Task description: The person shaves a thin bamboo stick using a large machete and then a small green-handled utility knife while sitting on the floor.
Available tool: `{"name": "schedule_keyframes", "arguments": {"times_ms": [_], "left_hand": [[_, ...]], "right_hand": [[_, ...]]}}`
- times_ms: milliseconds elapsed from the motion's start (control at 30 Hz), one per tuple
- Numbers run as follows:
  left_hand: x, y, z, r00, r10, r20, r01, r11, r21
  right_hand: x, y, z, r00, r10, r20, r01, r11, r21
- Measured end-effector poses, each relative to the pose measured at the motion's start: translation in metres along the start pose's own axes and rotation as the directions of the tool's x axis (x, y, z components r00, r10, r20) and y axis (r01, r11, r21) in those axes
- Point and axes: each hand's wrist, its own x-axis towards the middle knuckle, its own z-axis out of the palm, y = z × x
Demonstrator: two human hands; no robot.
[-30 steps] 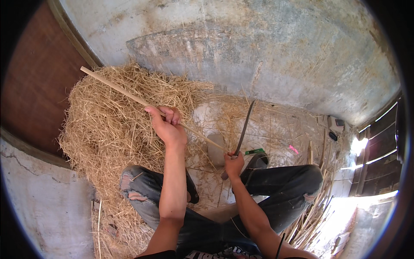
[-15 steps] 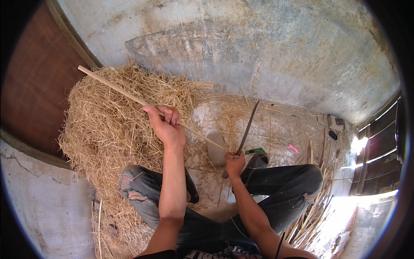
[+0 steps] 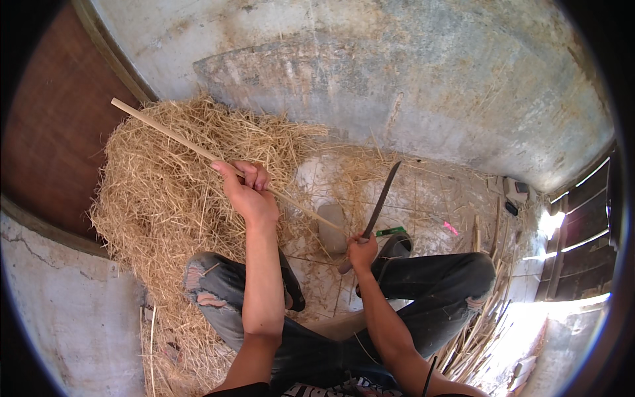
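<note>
Straw-strewn floor [image 3: 423, 192], left hand [image 3: 248, 195] gripping stick [image 3: 198, 152] angled up-left

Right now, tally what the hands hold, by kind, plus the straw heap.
Long pale stick, in the left hand: 1
Long dark knife, in the right hand: 1
Straw heap: 1
Total: 3

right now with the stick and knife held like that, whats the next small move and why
Probably bring the knife blade down onto the near end of the stick: the right hand holds the blade raised just above it, while the left hand steadies the stick mid-length.
</note>
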Motion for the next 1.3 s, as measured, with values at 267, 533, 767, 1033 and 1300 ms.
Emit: {"name": "schedule_keyframes", "arguments": {"times_ms": [267, 533, 767, 1033, 1300], "left_hand": [[-0.002, -0.006, 0.003, 0.999, -0.019, 0.045, 0.02, 0.999, -0.026], [-0.002, -0.003, 0.002, 0.999, -0.025, 0.023, 0.026, 0.999, -0.026], [-0.004, -0.007, -0.001, 0.998, -0.054, 0.029, 0.055, 0.998, -0.024], [-0.002, 0.02, 0.01, 0.998, 0.031, 0.048, -0.029, 0.999, -0.037], [0.015, 0.007, -0.008, 0.993, 0.104, 0.057, -0.106, 0.994, 0.019]], "right_hand": [[0.01, 0.006, -0.005, 0.989, -0.127, 0.07, 0.131, 0.99, -0.057], [-0.005, -0.017, 0.003, 0.996, -0.022, 0.088, 0.025, 0.999, -0.032], [-0.005, -0.018, 0.004, 0.998, 0.013, 0.068, -0.014, 1.0, 0.02], [0.036, 0.059, -0.026, 0.977, -0.067, -0.204, 0.004, 0.956, -0.295], [0.015, 0.019, -0.011, 0.973, 0.193, -0.131, -0.219, 0.947, -0.234]]}}
